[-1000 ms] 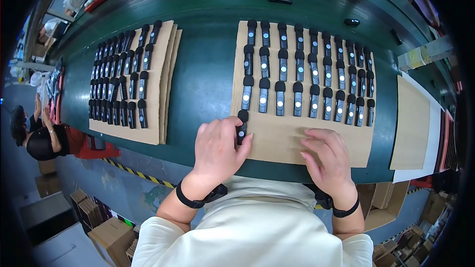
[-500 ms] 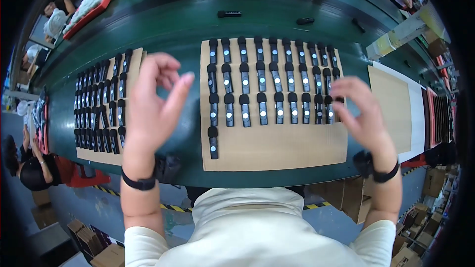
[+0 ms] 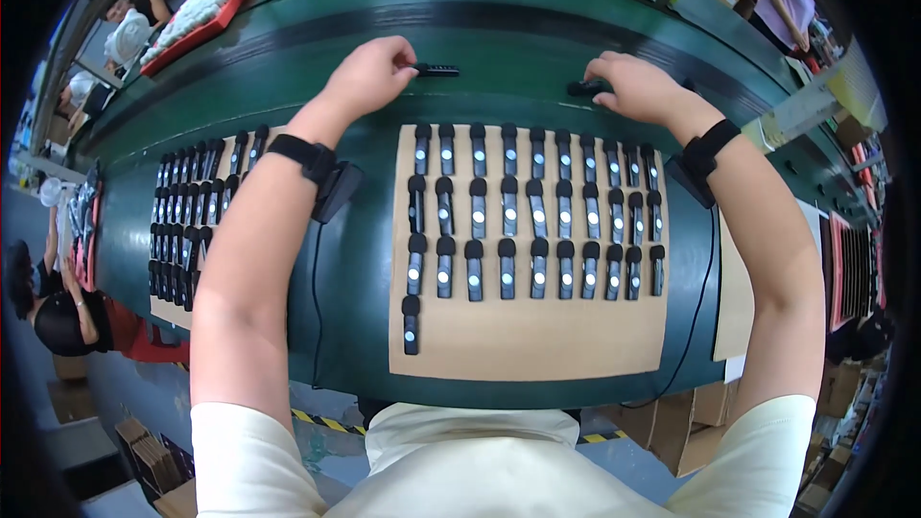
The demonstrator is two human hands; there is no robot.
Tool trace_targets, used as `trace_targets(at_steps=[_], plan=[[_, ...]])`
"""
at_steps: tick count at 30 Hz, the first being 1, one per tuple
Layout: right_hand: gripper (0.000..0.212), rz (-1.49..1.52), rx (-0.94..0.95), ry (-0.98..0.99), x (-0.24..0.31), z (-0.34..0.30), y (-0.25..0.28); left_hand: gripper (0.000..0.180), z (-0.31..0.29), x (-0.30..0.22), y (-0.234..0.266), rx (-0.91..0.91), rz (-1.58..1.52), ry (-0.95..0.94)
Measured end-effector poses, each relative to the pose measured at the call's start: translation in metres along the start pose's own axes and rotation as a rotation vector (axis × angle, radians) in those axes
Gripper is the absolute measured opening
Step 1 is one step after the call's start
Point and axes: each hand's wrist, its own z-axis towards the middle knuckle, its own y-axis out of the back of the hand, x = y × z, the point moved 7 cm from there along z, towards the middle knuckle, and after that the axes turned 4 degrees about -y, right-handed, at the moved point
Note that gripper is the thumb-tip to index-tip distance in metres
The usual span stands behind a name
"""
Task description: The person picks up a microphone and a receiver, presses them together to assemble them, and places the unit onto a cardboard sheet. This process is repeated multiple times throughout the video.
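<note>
At the far side of the green bench, my left hand (image 3: 379, 77) pinches the foam end of a small black microphone (image 3: 441, 70) that lies sideways. My right hand (image 3: 638, 88) has its thumb and fingers closed about another small black microphone (image 3: 581, 88), partly covered by the fingertips. Between my arms a cardboard sheet (image 3: 537, 341) bears three rows of upright-laid black microphones (image 3: 508, 206), each with a foam top and a pale round spot. One single microphone (image 3: 411, 326) starts a fourth row at the near left.
A second cardboard sheet (image 3: 173, 315) with rows of microphones lies left, partly behind my left forearm. A red tray (image 3: 197, 31) of whitish pieces stands far left. A metal post (image 3: 791, 120) rises at right. Black cables hang from both wrist straps. Other people sit and stand around the bench.
Both hands have reached forward, from beside the middle cardboard sheet to the microphones on the far side of the bench, and closed on them. The whole view has shifted, showing more of the far side.
</note>
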Motion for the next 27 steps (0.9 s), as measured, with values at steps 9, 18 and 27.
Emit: trace_targets(at_steps=[9,18,27], plan=[[0.033,-0.061,0.273,-0.117,-0.001,0.05,-0.039,0.029,0.015,0.035,-0.034,0.074,0.064,0.062],[0.022,0.385,0.094,-0.115,0.031,0.02,0.012,0.023,0.002,0.045,-0.025,-0.06,-0.051,0.166],[0.023,1.184,-0.138,-0.203,0.142,-0.132,0.041,0.024,-0.088,-0.071,0.033,-0.348,-0.898,0.132]])
